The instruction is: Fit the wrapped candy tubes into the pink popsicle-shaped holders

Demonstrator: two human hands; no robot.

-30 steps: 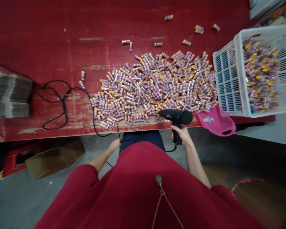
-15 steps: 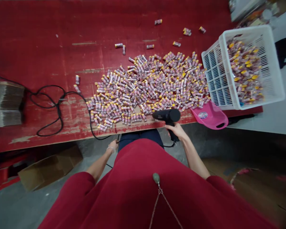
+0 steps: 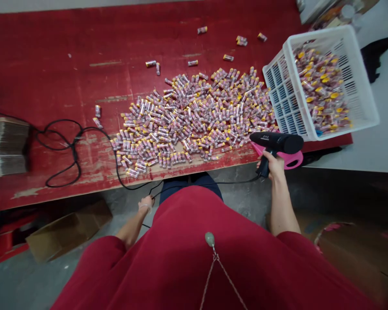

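My right hand (image 3: 274, 165) is wrapped round the handle of a black hair dryer (image 3: 278, 142), held over the pink scoop (image 3: 292, 160) at the table's front edge. The dryer's nozzle points left, toward the right end of a wide pile of small wrapped tubes with yellow ends (image 3: 187, 116). Below the table edge, my left hand (image 3: 146, 202) is closed on the black cord (image 3: 158, 191). That cord runs across my lap to the dryer's handle.
A white basket (image 3: 358, 86) partly filled with similar tubes stands at the right. Loops of black cable (image 3: 74, 150) and a stack of flat cardboard (image 3: 8, 146) lie on the red table (image 3: 51, 51) at left. A cardboard box (image 3: 67, 230) sits below.
My right hand has carried the hair dryer to the right, from the pile's front edge to over the pink scoop. My left hand has shifted slightly left. The whole view has shifted a little.
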